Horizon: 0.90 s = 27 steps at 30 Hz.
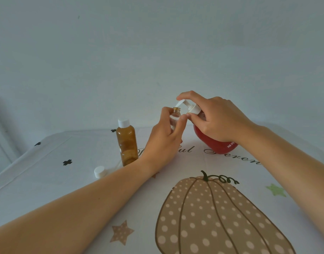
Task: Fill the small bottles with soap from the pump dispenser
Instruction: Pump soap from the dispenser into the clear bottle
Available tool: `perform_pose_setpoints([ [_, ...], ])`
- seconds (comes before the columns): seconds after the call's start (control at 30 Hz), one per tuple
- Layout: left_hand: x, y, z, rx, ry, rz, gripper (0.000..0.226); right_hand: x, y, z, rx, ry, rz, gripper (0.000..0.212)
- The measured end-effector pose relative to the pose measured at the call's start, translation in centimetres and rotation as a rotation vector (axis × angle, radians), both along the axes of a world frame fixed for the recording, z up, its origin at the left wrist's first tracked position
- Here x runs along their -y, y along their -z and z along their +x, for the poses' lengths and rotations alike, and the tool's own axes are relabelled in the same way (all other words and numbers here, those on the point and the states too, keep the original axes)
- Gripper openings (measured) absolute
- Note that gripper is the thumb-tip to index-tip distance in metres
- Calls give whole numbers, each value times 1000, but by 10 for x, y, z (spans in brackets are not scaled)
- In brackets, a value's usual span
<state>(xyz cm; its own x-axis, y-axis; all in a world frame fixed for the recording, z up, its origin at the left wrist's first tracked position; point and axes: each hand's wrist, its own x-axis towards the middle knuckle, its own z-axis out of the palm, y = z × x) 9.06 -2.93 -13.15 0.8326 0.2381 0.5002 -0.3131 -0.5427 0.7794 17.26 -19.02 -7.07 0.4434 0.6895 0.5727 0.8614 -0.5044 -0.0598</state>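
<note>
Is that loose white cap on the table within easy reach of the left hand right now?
Probably yes: the white cap lies uncovered beside the left forearm, though the left hand is busy holding the small bottle.

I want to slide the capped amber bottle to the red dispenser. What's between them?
Head view: the left hand, gripping the small open bottle under the pump spout, lies between capped amber bottle and red dispenser.
</note>
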Motion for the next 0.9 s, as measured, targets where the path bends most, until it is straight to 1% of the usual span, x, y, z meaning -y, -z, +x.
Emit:
perform_pose_setpoints([
  [0.1,0,0,0,6,6,-11,25,0,0,0,5,1,3,44],
  [0.3,0,0,2,5,5,-19,26,-1,1,1,11,8,9,42],
  [0.57,2,0,0,-15,14,13,30,-1,2,3,9,6,21,31],
  [0.77,-1,-1,0,6,10,1,24,0,0,2,15,-18,2,42],
  [0.9,-2,0,0,8,11,10,21,2,0,4,-4,-42,-13,45],
])
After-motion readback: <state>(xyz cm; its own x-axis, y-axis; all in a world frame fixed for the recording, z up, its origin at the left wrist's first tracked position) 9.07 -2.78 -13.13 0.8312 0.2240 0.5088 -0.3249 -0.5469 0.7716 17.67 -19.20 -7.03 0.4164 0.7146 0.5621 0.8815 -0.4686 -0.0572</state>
